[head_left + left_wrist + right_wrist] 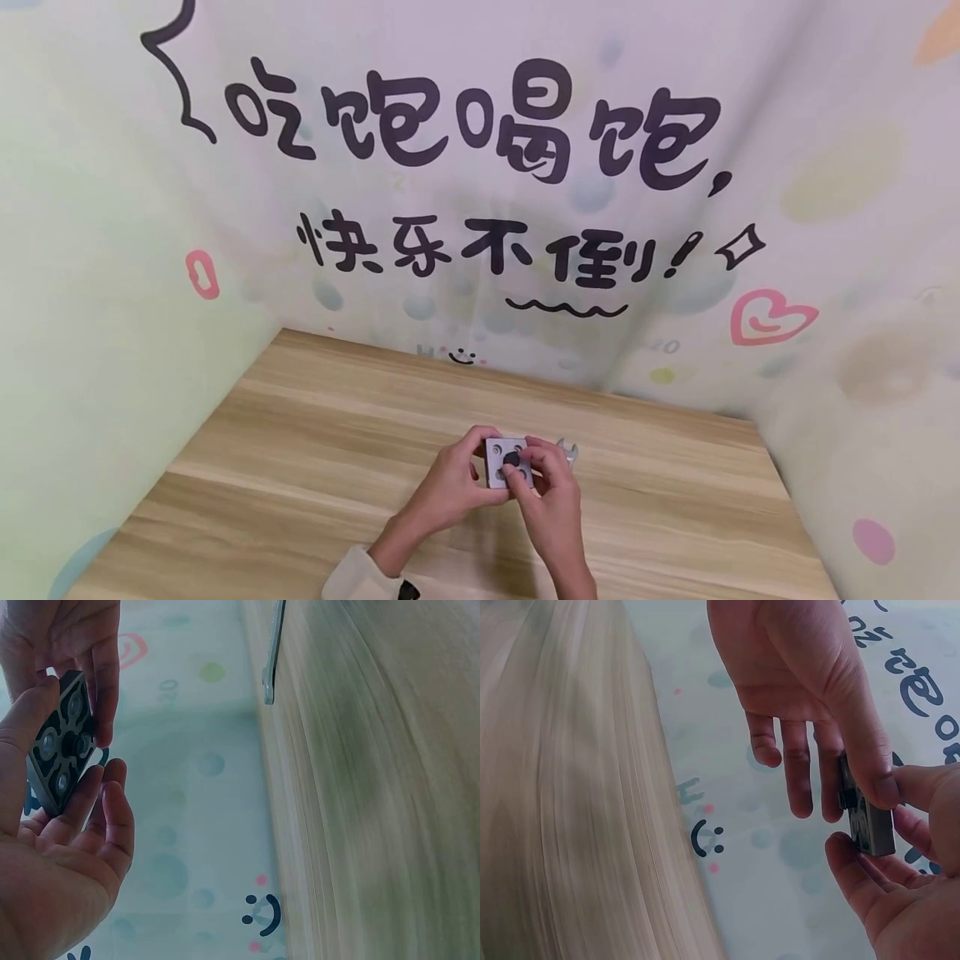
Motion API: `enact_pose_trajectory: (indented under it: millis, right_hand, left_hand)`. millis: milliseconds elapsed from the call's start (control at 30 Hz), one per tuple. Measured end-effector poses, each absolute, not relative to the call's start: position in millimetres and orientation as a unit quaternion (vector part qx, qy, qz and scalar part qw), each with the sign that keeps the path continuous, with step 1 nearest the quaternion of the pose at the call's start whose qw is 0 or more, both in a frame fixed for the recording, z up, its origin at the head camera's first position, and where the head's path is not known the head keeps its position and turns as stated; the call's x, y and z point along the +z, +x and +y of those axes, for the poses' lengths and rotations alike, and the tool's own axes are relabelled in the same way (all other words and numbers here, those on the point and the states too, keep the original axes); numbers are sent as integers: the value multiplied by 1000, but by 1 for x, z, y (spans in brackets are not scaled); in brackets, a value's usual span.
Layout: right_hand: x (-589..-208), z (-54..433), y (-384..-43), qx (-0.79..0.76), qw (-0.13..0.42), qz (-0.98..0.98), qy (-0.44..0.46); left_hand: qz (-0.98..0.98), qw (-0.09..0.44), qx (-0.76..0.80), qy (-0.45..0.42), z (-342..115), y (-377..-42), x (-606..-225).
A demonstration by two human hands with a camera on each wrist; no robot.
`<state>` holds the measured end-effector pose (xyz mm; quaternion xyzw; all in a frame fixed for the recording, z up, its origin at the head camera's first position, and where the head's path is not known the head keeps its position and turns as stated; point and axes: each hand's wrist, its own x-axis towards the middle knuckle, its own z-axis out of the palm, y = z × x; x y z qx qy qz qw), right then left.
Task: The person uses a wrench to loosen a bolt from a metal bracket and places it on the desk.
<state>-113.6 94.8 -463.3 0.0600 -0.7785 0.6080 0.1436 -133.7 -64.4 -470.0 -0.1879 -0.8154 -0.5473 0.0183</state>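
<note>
A small square metal plate (496,462) with round holes near its corners is held up above the table, tilted toward the head camera. My left hand (448,485) grips it by its edges from the left side. At its centre sits a black knob (512,458), which my right hand (553,493) pinches between thumb and forefinger. The left wrist view shows the plate's other face (51,740), with dark recesses, round metal fittings and a central black post. Behind the right hand, partly hidden, lies an open-end wrench (568,451).
Beneath the hands is a wood-grain table (315,433). A pale printed cloth (465,183) with black lettering rises along its back edge, and similar walls flank both sides. A light sleeve (360,577) covers the left forearm near the front.
</note>
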Motion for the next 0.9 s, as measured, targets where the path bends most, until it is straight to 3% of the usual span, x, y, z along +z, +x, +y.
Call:
enact_pose_trajectory:
  millis: [900]
  right_hand:
    - [-470, 99, -142, 591, 134, -791, 85]
  left_hand:
    - [-813, 7, -555, -177, -65, -158, -475]
